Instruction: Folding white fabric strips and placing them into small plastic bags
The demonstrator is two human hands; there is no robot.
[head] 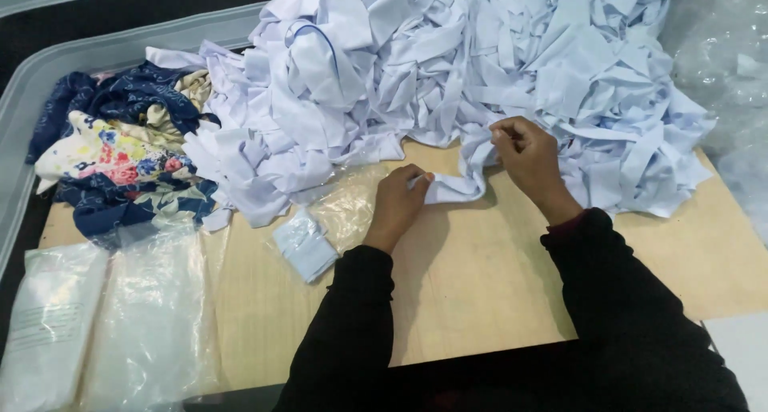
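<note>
Strip [460,184] (pale blue cloth) stretches between pinching left hand [400,200] and right hand [524,152].

A single head-worn camera looks steeply down and forward over the wooden table [480,276], close enough that the near edge of the table meets the frame's bottom, its far side covered.

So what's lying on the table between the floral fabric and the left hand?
In the head view, a small folded white cloth bundle and a clear plastic bag lie between the floral fabric and the left hand.
</note>
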